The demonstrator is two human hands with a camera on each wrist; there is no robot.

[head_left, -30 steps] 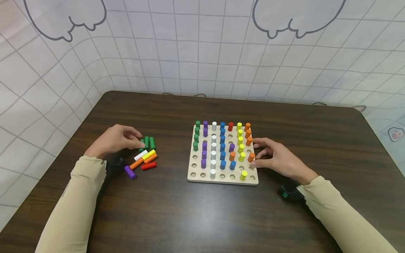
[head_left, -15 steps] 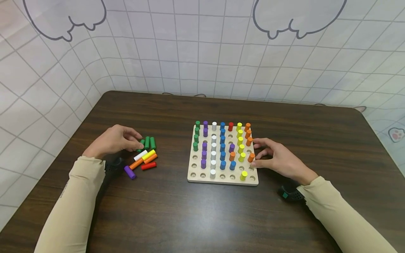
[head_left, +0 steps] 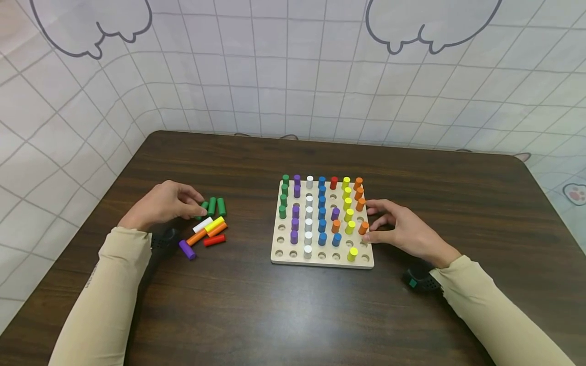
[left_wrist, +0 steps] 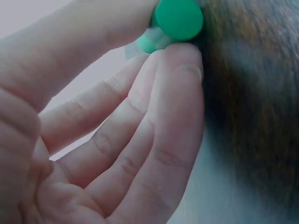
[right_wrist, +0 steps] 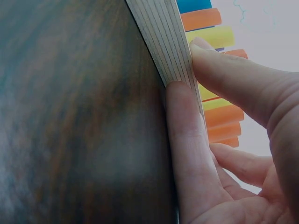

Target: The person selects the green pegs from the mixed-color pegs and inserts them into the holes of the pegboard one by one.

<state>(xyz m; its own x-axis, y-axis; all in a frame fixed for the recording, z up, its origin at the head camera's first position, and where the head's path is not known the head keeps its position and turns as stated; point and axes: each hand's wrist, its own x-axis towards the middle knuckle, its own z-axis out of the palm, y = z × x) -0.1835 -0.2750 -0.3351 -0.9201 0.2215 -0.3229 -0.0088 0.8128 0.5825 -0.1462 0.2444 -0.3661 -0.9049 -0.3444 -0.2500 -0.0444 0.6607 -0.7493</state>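
Observation:
My left hand [head_left: 166, 204] is at the far left pile, pinching a green peg [left_wrist: 180, 19] between thumb and fingertips; the hand partly covers it in the head view. Two more green pegs [head_left: 222, 207] lie just right of the fingertips. A wooden pegboard [head_left: 299, 259] stands mid-table with columns of upright coloured pegs and several bare holes. At its right side my right hand [head_left: 407, 231] holds the edge. In the right wrist view the thumb lies on the board's top and the index finger against its layered side [right_wrist: 161, 42].
Loose pegs lie close to my left hand: a white peg [head_left: 203, 225], a yellow peg [head_left: 214, 224], orange pegs [head_left: 197, 237], a red peg [head_left: 214, 240] and a purple peg [head_left: 186, 249]. All rest on a dark wood table [head_left: 247, 310] with a grid-patterned cloth [head_left: 270, 76] behind it.
My left hand has shifted very slightly left at the green pegs, and those pegs have moved a little. The right hand keeps its place at the board's edge.

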